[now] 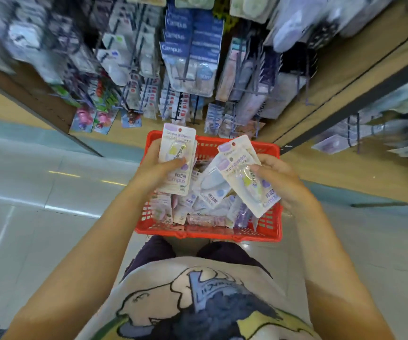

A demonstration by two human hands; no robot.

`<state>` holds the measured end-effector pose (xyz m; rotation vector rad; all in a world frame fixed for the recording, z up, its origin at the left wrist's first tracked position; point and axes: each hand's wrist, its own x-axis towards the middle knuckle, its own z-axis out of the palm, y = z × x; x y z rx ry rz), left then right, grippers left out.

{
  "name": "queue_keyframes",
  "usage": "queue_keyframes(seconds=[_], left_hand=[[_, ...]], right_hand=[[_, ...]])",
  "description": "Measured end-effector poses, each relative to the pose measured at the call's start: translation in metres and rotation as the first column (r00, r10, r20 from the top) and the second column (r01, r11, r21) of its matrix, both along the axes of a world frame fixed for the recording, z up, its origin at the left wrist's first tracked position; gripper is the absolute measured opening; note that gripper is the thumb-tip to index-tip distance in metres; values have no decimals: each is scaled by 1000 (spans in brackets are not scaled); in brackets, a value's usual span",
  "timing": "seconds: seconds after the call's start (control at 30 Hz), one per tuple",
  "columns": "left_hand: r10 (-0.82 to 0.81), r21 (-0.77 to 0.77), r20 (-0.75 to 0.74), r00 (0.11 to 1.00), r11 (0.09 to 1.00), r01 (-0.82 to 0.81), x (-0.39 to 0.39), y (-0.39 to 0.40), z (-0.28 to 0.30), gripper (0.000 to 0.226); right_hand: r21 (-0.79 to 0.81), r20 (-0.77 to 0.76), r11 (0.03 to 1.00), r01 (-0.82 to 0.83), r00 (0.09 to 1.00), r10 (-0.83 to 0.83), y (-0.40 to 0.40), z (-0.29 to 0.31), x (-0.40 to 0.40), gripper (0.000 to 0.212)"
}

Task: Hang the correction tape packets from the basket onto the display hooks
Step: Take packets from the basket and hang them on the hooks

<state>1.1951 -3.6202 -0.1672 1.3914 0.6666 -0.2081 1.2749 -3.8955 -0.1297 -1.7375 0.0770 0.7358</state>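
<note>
Blurring display hooks (185, 69), packets (177, 160) hiding basket (208, 231) floor

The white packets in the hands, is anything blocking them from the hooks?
Nothing solid stands between. The left hand and right hand hold white correction tape packets above the red plastic basket. The display hooks ahead already carry packets, though.

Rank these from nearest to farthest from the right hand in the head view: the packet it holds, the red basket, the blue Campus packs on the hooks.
1. Packet, held in the right hand.
2. Red basket, just below.
3. Blue Campus packs, high on the display ahead.
</note>
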Motion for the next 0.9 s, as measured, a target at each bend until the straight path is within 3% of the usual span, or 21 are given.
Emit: queue_keyframes(seconds=[0.17, 0.27, 0.4, 0.57, 0.77, 0.9], left_hand=[[-222, -6, 63, 973, 975, 223, 5, -26, 46, 52], [-191, -42, 119, 974, 980, 197, 7, -37, 67, 48], [-159, -29, 161, 974, 986, 165, 18, -45, 85, 43], [-105, -5, 150, 983, 994, 106, 25, -54, 97, 41], [-187, -3, 140, 972, 982, 189, 32, -97, 113, 83], [-72, -6, 131, 989, 997, 74, 44, -115, 117, 71]], right_hand=[[131, 2, 990, 53, 999, -54, 4, 32, 0, 17], [213, -45, 969, 126, 992, -119, 1, 43, 7, 15], [252, -67, 954, 160, 987, -148, -6, 54, 15, 27], [338, -119, 916, 214, 976, -184, -23, 67, 27, 22], [340, -121, 898, 279, 960, -253, -12, 77, 30, 26], [322, -29, 890, 324, 943, -333, -18, 84, 36, 18]])
